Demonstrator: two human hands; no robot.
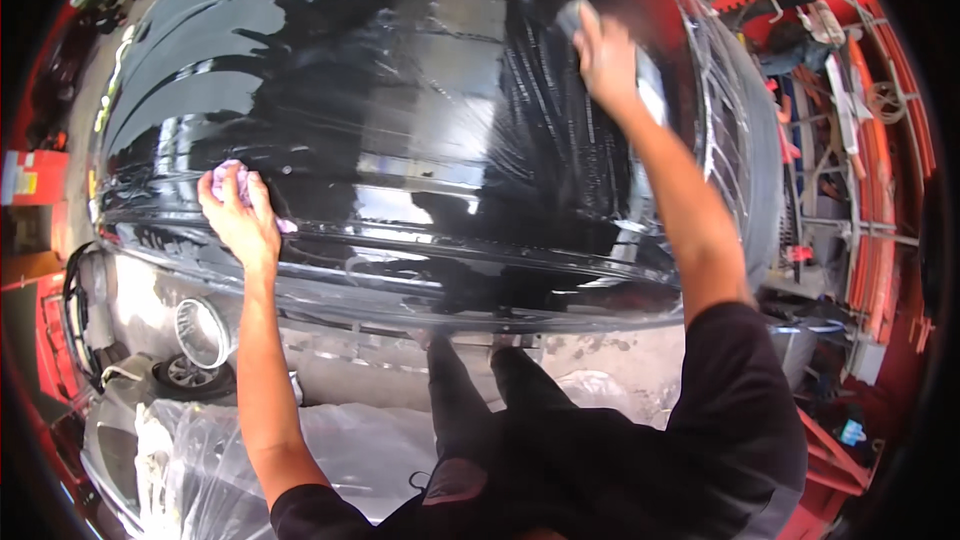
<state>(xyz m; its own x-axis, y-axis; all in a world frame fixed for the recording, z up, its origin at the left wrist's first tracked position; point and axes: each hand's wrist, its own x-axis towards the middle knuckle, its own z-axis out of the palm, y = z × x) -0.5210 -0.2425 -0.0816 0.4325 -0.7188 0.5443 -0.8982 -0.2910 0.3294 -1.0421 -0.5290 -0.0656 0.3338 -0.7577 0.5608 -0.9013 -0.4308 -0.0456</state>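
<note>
A large, glossy black car body panel [320, 130] lies in front of me, wet and full of reflections. My left hand [243, 220] is closed on a crumpled pink-purple cloth [230, 180], which rests on the panel's near left part. At the far right, my right hand [610, 62] grips a small grey block [573, 16] against the surface, its fingers slightly blurred. Wet streaks run down the panel just left of my right forearm. Greyish, wavy patches cover its far left part.
Clear plastic film [735, 130] covers the right end of the car. Behind me, plastic sheeting [370, 440] drapes another vehicle. A wheel [190, 372] and a round silvery ring [203, 332] are at lower left. A rack [850, 225] with parts lines the right wall.
</note>
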